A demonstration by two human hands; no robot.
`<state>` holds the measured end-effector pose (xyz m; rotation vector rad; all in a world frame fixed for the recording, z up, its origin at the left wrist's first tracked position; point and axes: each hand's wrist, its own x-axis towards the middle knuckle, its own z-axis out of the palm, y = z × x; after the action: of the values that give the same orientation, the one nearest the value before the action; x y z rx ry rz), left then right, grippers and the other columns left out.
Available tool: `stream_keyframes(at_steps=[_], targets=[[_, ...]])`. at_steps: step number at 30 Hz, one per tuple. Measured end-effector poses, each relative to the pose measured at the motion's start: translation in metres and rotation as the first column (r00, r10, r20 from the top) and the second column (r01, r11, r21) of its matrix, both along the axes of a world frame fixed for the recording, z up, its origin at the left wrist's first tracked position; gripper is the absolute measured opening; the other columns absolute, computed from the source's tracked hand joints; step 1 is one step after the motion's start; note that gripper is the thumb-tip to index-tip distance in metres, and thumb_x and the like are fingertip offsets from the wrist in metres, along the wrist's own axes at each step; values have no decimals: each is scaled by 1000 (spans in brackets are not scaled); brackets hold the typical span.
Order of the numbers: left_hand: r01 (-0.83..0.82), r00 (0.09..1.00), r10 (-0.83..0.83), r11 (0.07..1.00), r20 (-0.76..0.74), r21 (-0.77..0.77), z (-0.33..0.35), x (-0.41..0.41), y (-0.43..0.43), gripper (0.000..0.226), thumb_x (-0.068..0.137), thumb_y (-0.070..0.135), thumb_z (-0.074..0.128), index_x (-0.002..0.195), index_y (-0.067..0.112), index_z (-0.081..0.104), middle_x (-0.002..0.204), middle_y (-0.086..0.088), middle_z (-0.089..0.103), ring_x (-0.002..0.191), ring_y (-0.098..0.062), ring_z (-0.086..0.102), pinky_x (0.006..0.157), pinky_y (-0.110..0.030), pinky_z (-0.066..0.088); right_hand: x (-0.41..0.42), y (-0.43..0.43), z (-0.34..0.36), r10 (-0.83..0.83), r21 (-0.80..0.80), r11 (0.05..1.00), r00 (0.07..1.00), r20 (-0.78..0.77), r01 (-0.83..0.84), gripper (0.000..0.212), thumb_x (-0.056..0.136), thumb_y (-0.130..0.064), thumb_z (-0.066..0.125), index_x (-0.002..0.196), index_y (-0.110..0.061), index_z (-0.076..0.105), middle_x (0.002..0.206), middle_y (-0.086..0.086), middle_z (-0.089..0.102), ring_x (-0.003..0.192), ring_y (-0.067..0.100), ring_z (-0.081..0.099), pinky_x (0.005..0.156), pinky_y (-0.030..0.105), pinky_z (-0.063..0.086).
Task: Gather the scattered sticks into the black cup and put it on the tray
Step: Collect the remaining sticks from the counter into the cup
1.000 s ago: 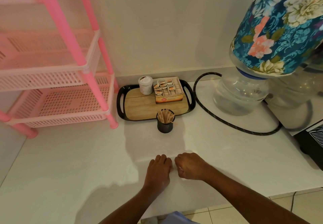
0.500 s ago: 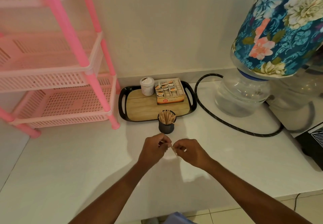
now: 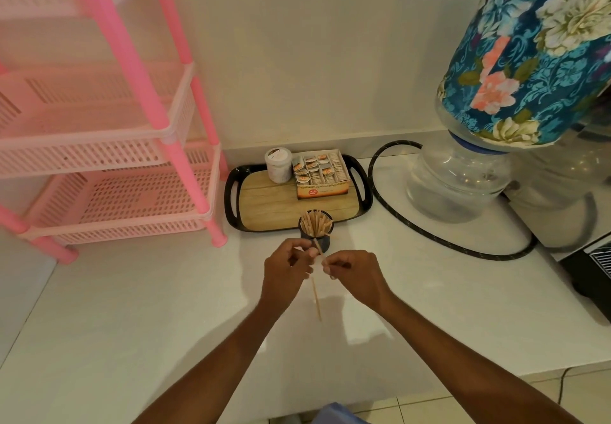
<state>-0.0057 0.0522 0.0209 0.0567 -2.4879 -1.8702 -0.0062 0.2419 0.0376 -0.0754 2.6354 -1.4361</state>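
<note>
The black cup stands on the white counter, just in front of the near rim of the tray and not on it, packed with pale wooden sticks that lean against one another and rise above its rim. Just below it the left hand and right hand meet over the counter, fingertips pinched together: a thin stick runs from between them down toward the camera, its upper end passing in front of the cup's lower wall, and which hand truly has hold of it is hard to tell, since the fingers crowd together there. Whether the right hand pinches a further stick cannot be made out. The tray is black-rimmed with handle cutouts and a wood-look floor; on it sit a small white lidded jar and an open carton of sachets, whose front bears a red round logo too small to read. A black braided hose loops across the counter to the right, around a clear water bottle under a floral cover, cut off by the frame. A pink plastic rack stands at left.
</note>
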Motion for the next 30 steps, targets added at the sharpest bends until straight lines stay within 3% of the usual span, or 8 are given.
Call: stream_keyframes(at_steps=[3, 6, 8, 12, 16, 20, 22, 30], targets=[[103, 993, -80, 935, 83, -338, -23, 8, -1, 39, 94, 35, 76, 130, 28, 64, 110, 6, 72, 96, -15, 70, 80, -30, 62, -8, -1, 11, -88, -153, 984, 996, 12, 89, 15, 87, -11, 76, 93, -25, 75, 79, -5, 78, 73, 12, 75, 76, 37, 65], [425, 900, -226, 644, 372, -637, -48, 17, -1, 99, 78, 52, 83, 160, 26, 34, 151, 3, 42, 137, -21, 45, 105, -37, 52, -26, -5, 27, -139, -238, 964, 988, -65, 120, 47, 82, -9, 79, 120, -29, 59, 84, -6, 78, 76, 11, 76, 70, 33, 66], [451, 891, -235, 546, 388, -706, -55, 19, 0, 106, 73, 53, 85, 160, 23, 32, 155, 2, 35, 140, -24, 39, 107, -41, 51, -43, -10, 36, -133, -179, 978, 977, -165, 103, 71, 85, -6, 76, 140, -35, 44, 85, -4, 74, 77, 10, 75, 67, 23, 63], [430, 902, -222, 554, 371, -712, -54, 14, 2, 91, 67, 53, 88, 143, 22, 47, 147, 3, 39, 134, -24, 42, 101, -42, 52, -73, -21, 45, -119, -6, 992, 949, -293, 123, 75, 92, -6, 70, 150, -36, 34, 87, -5, 64, 75, 8, 68, 62, 21, 58], [420, 905, -213, 574, 368, -703, -51, 11, 2, 98, 68, 67, 83, 147, 23, 45, 145, 3, 41, 134, -23, 44, 101, -43, 53, -86, -31, 39, -31, 123, 990, 952, -304, 72, 61, 100, -8, 61, 149, -34, 35, 89, -1, 63, 71, 12, 65, 57, 28, 53], [407, 913, -199, 534, 357, -741, -50, 10, 7, 100, 70, 67, 82, 153, 28, 40, 145, 2, 43, 134, -23, 45, 102, -41, 54, -87, -27, 31, -30, 131, 989, 961, -277, 69, 69, 99, -9, 61, 157, -31, 31, 136, 5, 62, 117, 17, 64, 90, 30, 55], [406, 912, -185, 539, 366, -738, -48, 8, 10, 94, 69, 64, 85, 146, 28, 45, 141, 2, 45, 131, -23, 47, 101, -41, 54, -83, -23, 27, -65, 114, 988, 955, -291, 101, 71, 99, -9, 63, 157, -32, 31, 145, 2, 56, 125, 14, 59, 92, 25, 51], [463, 874, -152, 549, 462, -695, -37, -9, 18, 94, 57, 55, 98, 129, 24, 46, 130, -2, 46, 120, -23, 55, 95, -41, 57, -53, 6, 4, -252, 85, 955, 929, -270, 284, 55, 99, -16, 66, 147, -27, 45, 127, -10, 59, 102, 5, 60, 85, 22, 52]])
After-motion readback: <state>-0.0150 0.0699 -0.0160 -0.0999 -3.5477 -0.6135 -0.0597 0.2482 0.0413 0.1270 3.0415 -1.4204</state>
